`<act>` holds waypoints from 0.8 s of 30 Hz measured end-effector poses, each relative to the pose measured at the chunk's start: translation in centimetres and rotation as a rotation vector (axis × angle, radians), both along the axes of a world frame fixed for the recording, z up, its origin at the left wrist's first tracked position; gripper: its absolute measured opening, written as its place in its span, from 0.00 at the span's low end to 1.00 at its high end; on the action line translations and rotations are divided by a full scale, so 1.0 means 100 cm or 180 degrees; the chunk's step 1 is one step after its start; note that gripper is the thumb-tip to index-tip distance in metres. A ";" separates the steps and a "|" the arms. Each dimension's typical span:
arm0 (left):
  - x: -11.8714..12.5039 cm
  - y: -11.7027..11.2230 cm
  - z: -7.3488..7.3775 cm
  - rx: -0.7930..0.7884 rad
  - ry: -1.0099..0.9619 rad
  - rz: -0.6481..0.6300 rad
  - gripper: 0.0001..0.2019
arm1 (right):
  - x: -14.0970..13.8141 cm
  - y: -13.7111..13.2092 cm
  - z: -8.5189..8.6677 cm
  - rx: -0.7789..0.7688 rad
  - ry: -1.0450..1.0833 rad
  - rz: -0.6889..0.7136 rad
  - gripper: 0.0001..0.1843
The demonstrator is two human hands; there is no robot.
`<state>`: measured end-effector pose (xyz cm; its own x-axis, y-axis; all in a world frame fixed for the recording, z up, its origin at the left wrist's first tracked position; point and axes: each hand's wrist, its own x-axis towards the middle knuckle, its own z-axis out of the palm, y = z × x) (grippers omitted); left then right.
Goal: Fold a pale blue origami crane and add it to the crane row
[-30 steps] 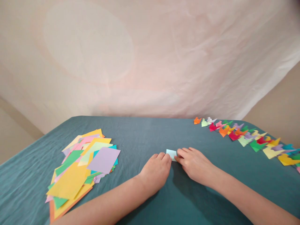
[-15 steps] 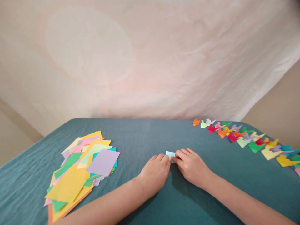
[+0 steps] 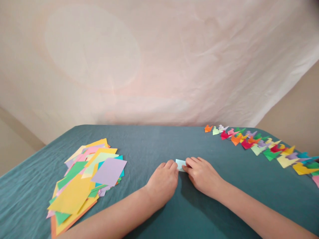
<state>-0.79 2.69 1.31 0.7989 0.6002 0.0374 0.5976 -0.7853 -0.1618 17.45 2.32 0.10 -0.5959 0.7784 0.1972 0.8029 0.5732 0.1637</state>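
A small light-blue piece of paper (image 3: pixel 180 164) lies between my two hands at the middle of the table, its far edge showing. My left hand (image 3: pixel 164 177) has its fingers curled together at the paper's left end. On the right end, my right hand (image 3: pixel 200 174) pinches the paper between thumb and fingers. The fingers and knuckles cover much of the sheet, so its folds cannot be made out.
Loose square papers (image 3: pixel 74 186) in many colours are heaped on the left. Several folded paper birds (image 3: pixel 251 141) stand in rows along the right side. A teal cloth (image 3: pixel 149 142) covers the table, and a pale sheet (image 3: pixel 159 66) hangs behind it.
My left hand has shifted slightly left, showing a little more of the blue paper. My right hand keeps nearly the same place.
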 end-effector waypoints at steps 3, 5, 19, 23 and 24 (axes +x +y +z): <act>0.000 0.000 0.003 -0.0012 0.0061 -0.0040 0.09 | 0.000 0.000 0.003 -0.0032 -0.0003 -0.0047 0.09; 0.000 -0.001 0.004 -0.0030 0.0087 -0.0043 0.08 | 0.000 0.000 0.004 -0.0036 0.0003 -0.0077 0.09; -0.022 0.040 -0.013 -0.0789 -0.1467 0.0101 0.21 | 0.002 0.001 -0.003 0.0058 -0.0091 0.0009 0.09; -0.022 0.042 -0.021 -0.0893 -0.1569 -0.0137 0.27 | 0.001 0.000 -0.004 0.0138 -0.0118 0.0012 0.09; -0.021 0.041 -0.021 -0.0911 -0.1517 -0.0203 0.26 | 0.000 -0.001 -0.004 0.0147 -0.0114 0.0001 0.09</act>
